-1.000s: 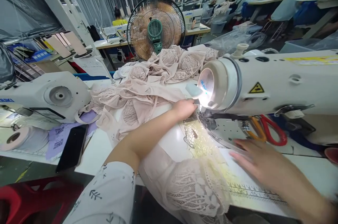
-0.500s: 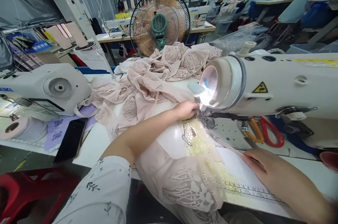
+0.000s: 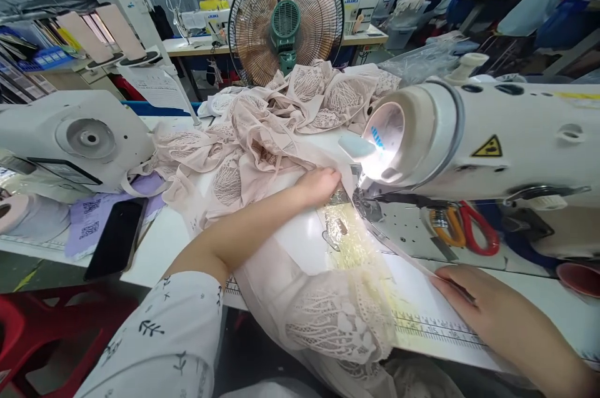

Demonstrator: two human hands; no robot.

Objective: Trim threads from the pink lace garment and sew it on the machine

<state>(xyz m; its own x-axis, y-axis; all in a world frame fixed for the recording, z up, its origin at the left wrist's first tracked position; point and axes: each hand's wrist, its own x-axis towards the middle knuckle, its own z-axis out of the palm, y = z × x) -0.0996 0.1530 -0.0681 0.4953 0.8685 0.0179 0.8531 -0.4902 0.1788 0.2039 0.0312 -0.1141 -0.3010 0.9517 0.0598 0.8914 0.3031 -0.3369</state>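
Observation:
A pale pink lace garment (image 3: 337, 317) runs from my lap up across the white table (image 3: 300, 242) to the needle area of a white sewing machine (image 3: 492, 135). My left hand (image 3: 319, 185) lies with closed fingers on the fabric just left of the lit presser foot (image 3: 360, 195). My right hand (image 3: 473, 301) pinches the garment's thin edge strip near the table's front right and holds it taut toward the needle. A lamp on the machine head lights the lace under it.
More pink lace pieces (image 3: 281, 117) are heaped behind my left hand. A second sewing machine (image 3: 75, 142), a black phone (image 3: 115, 238) and purple paper lie at the left. Red-handled scissors (image 3: 473, 229) rest under the machine arm. A standing fan (image 3: 285, 14) is behind the heap. Other people work far back.
My right hand came down from hovering and took hold of the edge strip near the front right. My left hand stayed at the presser foot. The view tilted down slightly.

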